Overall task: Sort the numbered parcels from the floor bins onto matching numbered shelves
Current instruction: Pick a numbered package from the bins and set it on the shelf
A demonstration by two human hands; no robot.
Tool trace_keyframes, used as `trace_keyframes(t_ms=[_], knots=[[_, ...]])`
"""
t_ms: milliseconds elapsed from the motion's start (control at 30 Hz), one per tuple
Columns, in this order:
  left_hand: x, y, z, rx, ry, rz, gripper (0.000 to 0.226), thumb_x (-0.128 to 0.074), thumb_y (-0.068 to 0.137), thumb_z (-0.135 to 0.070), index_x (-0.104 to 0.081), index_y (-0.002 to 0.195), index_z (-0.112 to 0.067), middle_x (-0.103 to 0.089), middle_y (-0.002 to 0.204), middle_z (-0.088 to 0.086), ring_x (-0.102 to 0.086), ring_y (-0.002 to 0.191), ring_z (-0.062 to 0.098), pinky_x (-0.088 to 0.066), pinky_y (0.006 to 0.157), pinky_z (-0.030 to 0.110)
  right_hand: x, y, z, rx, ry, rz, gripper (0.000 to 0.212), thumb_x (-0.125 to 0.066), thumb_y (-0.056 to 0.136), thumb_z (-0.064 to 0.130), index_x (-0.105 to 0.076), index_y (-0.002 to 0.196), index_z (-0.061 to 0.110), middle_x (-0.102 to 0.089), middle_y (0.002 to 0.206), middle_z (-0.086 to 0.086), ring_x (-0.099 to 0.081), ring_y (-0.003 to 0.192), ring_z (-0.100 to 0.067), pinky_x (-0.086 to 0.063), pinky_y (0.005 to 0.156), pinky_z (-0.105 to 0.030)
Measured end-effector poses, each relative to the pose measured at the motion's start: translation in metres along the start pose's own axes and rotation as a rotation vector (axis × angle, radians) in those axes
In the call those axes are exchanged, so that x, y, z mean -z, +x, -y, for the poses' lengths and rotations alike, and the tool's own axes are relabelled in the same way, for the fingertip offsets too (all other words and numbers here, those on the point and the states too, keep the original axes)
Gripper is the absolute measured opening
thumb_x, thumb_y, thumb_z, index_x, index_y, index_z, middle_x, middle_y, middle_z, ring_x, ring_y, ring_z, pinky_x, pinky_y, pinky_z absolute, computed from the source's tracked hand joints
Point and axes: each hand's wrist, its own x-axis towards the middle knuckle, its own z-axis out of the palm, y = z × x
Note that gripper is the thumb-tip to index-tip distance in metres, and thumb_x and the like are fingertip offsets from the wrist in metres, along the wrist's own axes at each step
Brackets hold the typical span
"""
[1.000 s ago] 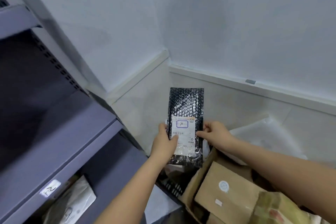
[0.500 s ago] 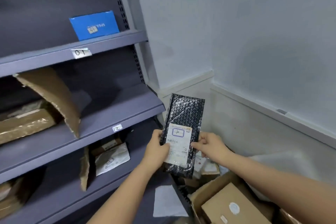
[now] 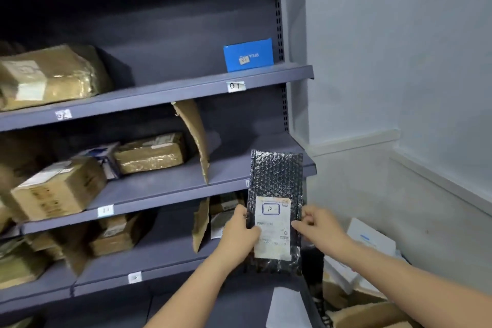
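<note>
I hold a black bubble-wrap parcel (image 3: 275, 181) upright in front of the grey shelf unit. Its white label (image 3: 272, 226) carries a handwritten number in a blue box. My left hand (image 3: 239, 231) grips its left edge and my right hand (image 3: 318, 229) grips its right edge. Above it, the top shelf (image 3: 186, 89) carries a tag reading 01 (image 3: 236, 86) under a blue box (image 3: 249, 54). The middle shelf (image 3: 159, 189) has a tag (image 3: 105, 210) further left.
Brown taped parcels (image 3: 53, 77) and cardboard boxes (image 3: 58, 192) fill the left shelf sections. Cardboard dividers (image 3: 194, 136) stand on the shelves. A floor bin with boxes and white mailers (image 3: 370, 245) sits at lower right by the white wall (image 3: 399, 61).
The view has swung left from the wall corner and floor bin to the shelves. Both hands kept hold of the black parcel, which is now in front of the shelf's right end.
</note>
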Motion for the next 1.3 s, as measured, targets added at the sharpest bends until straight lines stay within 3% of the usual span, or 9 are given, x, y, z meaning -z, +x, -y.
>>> trace_keyframes(t_ms=[100, 233, 367, 500, 667, 800, 1033, 1133, 1300], knots=[[0.025, -0.009, 0.008, 0.012, 0.008, -0.018, 0.018, -0.051, 0.089, -0.005, -0.043, 0.094, -0.021, -0.063, 0.095, -0.004, -0.056, 0.077, 0.005, -0.045, 0.060, 0.017, -0.019, 0.004, 0.018, 0.040, -0.031, 0.016, 0.034, -0.064, 0.089, 0.017, -0.038, 0.067, 0.020, -0.047, 0.043, 0.008, -0.036, 0.044, -0.002, -0.034, 0.057, -0.028], [0.061, -0.026, 0.021, 0.028, 0.020, -0.059, 0.014, -0.050, 0.091, -0.008, -0.045, 0.100, -0.017, -0.058, 0.085, -0.007, -0.050, 0.068, 0.005, -0.038, 0.056, 0.018, -0.046, -0.001, 0.051, 0.080, -0.041, 0.031, 0.034, -0.062, 0.090, 0.019, -0.036, 0.069, 0.019, -0.045, 0.047, 0.005, -0.037, 0.051, -0.009, -0.034, 0.056, -0.027], [0.098, -0.052, 0.045, 0.030, 0.012, -0.058, 0.016, -0.049, 0.091, -0.007, -0.046, 0.101, -0.019, -0.062, 0.094, -0.005, -0.055, 0.072, 0.008, -0.047, 0.063, 0.020, -0.085, -0.017, 0.080, 0.091, -0.071, 0.049, 0.032, -0.061, 0.090, 0.019, -0.037, 0.069, 0.020, -0.045, 0.050, 0.004, -0.037, 0.051, -0.009, -0.034, 0.055, -0.026], [0.142, -0.078, 0.066, -0.004, 0.030, -0.081, 0.019, -0.048, 0.094, -0.007, -0.039, 0.086, -0.021, -0.049, 0.076, -0.009, -0.041, 0.057, 0.003, -0.034, 0.045, 0.010, -0.128, -0.031, 0.108, 0.086, -0.060, 0.076, 0.030, -0.062, 0.090, 0.017, -0.041, 0.068, 0.023, -0.045, 0.049, 0.005, -0.041, 0.054, -0.011, -0.039, 0.059, -0.029], [0.199, -0.103, 0.099, 0.024, 0.047, -0.120, 0.020, -0.048, 0.095, -0.011, -0.037, 0.082, -0.021, -0.045, 0.070, -0.008, -0.036, 0.055, 0.005, -0.031, 0.043, 0.012, -0.184, -0.040, 0.150, 0.136, -0.041, 0.099, 0.033, -0.062, 0.091, 0.016, -0.039, 0.068, 0.017, -0.041, 0.050, 0.005, -0.032, 0.050, -0.008, -0.030, 0.054, -0.027], [0.239, -0.119, 0.131, 0.074, 0.057, -0.159, 0.016, -0.048, 0.096, -0.016, -0.037, 0.085, -0.020, -0.045, 0.074, -0.003, -0.036, 0.058, 0.009, -0.027, 0.045, 0.016, -0.229, -0.042, 0.177, 0.154, -0.054, 0.151, 0.024, -0.061, 0.092, 0.021, -0.047, 0.078, 0.007, -0.048, 0.055, 0.001, -0.037, 0.053, -0.011, -0.031, 0.054, -0.028], [0.287, -0.149, 0.171, 0.115, 0.073, -0.271, 0.028, -0.048, 0.098, -0.018, -0.029, 0.078, -0.022, -0.041, 0.073, -0.007, -0.034, 0.059, 0.007, -0.030, 0.044, 0.017, -0.294, -0.045, 0.215, 0.205, -0.087, 0.198, 0.036, -0.059, 0.094, 0.020, -0.030, 0.072, 0.016, -0.035, 0.053, 0.002, -0.028, 0.057, -0.014, -0.023, 0.056, -0.031], [0.306, -0.157, 0.188, 0.142, 0.067, -0.294, 0.026, -0.047, 0.098, -0.018, -0.029, 0.079, -0.019, -0.039, 0.073, -0.006, -0.031, 0.058, 0.009, -0.029, 0.043, 0.016, -0.319, -0.041, 0.229, 0.214, -0.110, 0.224, 0.034, -0.059, 0.093, 0.021, -0.033, 0.072, 0.013, -0.038, 0.051, 0.003, -0.030, 0.056, -0.014, -0.026, 0.057, -0.032], [0.338, -0.166, 0.218, 0.208, 0.011, -0.350, 0.028, -0.047, 0.098, -0.016, -0.030, 0.077, -0.021, -0.039, 0.071, -0.007, -0.032, 0.058, 0.007, -0.029, 0.042, 0.015, -0.369, -0.028, 0.247, 0.212, -0.084, 0.311, 0.024, -0.060, 0.091, 0.023, -0.049, 0.085, 0.002, -0.056, 0.061, -0.014, -0.045, 0.058, -0.016, -0.051, 0.067, -0.039]])
